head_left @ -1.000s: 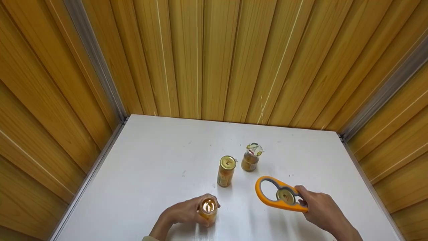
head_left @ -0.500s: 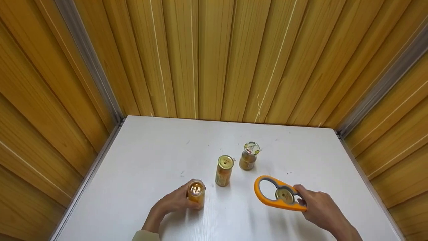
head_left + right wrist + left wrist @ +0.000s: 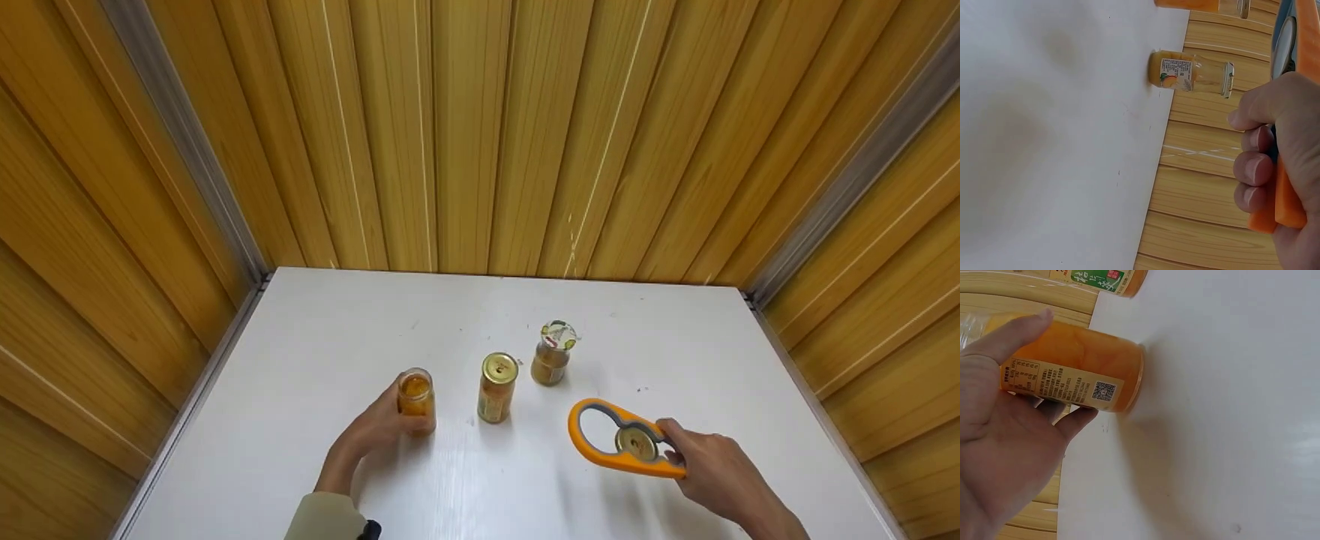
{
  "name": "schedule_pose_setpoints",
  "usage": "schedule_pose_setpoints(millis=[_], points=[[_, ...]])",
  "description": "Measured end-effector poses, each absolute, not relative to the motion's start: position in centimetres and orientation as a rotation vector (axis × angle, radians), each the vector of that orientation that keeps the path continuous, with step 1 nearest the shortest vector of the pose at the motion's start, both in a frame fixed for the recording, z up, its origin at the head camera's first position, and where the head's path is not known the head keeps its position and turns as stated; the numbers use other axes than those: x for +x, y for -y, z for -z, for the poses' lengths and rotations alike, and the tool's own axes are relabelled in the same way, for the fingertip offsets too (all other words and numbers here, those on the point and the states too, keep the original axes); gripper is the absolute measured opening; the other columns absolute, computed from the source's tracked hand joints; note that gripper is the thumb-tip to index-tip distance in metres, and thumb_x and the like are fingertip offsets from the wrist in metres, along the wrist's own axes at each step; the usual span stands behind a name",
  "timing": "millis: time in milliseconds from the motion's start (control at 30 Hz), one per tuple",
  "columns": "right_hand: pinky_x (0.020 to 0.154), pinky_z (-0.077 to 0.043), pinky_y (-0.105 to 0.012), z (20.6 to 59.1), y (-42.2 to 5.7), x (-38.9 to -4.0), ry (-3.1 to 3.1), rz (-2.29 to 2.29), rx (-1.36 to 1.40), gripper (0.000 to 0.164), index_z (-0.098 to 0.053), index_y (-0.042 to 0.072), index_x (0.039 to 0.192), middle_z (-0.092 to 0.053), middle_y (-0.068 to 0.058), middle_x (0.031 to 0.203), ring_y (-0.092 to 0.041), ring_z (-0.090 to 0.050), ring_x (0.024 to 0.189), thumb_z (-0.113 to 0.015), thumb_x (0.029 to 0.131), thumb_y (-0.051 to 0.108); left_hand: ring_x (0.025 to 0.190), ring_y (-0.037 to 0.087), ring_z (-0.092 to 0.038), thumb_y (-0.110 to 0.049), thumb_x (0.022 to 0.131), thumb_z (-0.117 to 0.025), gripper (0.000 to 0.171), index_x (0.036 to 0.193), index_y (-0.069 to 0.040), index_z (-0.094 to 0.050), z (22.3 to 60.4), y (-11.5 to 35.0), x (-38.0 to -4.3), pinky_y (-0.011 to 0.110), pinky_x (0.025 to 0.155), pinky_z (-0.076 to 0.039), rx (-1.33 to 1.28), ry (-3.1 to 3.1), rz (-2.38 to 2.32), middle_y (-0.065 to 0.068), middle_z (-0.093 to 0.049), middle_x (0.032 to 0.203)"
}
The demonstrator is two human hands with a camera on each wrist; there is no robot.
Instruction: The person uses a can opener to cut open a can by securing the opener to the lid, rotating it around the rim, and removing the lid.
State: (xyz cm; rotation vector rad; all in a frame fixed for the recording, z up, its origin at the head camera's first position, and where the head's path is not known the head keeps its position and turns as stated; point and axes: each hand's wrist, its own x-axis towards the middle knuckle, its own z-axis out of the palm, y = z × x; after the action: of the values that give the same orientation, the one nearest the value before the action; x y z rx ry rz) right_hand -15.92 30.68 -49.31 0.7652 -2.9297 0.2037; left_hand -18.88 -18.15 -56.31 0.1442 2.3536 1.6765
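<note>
My left hand [image 3: 380, 421] grips an uncapped glass jar [image 3: 417, 405] of orange contents, fingers and thumb around its side. In the left wrist view the jar [image 3: 1081, 354] shows a label with a QR code, its base close over the table. My right hand [image 3: 709, 457] grips the handles of an orange and grey jar opener [image 3: 589, 448]. A gold lid [image 3: 636, 443] sits in the opener's smaller ring. In the right wrist view my fingers [image 3: 1256, 169] curl around the orange handles.
A gold-lidded jar [image 3: 496, 394] stands right of the held one. Behind it to the right is a jar with a patterned lid [image 3: 551, 356]. The white table [image 3: 337, 315] meets wood-patterned panels [image 3: 465, 135] at the back and sides.
My left hand has carried the uncapped jar leftward and farther away from me across the table. The right hand with the jar opener has stayed almost where it was; the view has shifted slightly.
</note>
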Motion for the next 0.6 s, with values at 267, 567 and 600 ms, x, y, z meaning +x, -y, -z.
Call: schedule_pose_setpoints(millis=[267, 567, 600], points=[[0.055, -0.045, -0.020, 49.6, -30.6, -16.2, 2.997, -0.220, 0.712, 0.055, -0.051, 0.027, 0.112, -0.063, 0.013, 0.078, 0.003, -0.044, 0.054, -0.078, 0.069, 0.007, 0.120, 0.028, -0.041, -0.023, 0.077, -0.077, 0.088, 0.146, -0.018, -0.022, 57.0, 18.0, -21.1, 0.054, 0.103, -0.028, -0.059, -2.439, -1.760, 0.008, -0.045, 0.132], [0.057, -0.045, -0.021, 49.8, -30.6, -16.5, 3.023, -0.240, 0.691, 0.057, -0.050, 0.028, 0.114, -0.064, 0.013, 0.081, 0.002, -0.043, 0.054, -0.078, 0.070, 0.007, 0.116, 0.032, -0.047, -0.023, 0.077, -0.077, 0.083, 0.142, -0.016, -0.027, 57.4, 16.6, -23.8, 0.054, 0.098, -0.036, -0.256, -2.661, -1.757, 0.012, -0.050, 0.128], [0.057, -0.045, -0.020, 49.8, -30.6, -16.5, 3.020, -0.241, 0.694, 0.057, -0.050, 0.028, 0.114, -0.064, 0.013, 0.081, 0.002, -0.043, 0.054, -0.078, 0.070, 0.007, 0.116, 0.032, -0.048, -0.024, 0.077, -0.077, 0.082, 0.142, -0.016, -0.028, 57.5, 16.5, -24.1, 0.053, 0.097, -0.037, -0.282, -2.703, -1.736, 0.012, -0.051, 0.128]])
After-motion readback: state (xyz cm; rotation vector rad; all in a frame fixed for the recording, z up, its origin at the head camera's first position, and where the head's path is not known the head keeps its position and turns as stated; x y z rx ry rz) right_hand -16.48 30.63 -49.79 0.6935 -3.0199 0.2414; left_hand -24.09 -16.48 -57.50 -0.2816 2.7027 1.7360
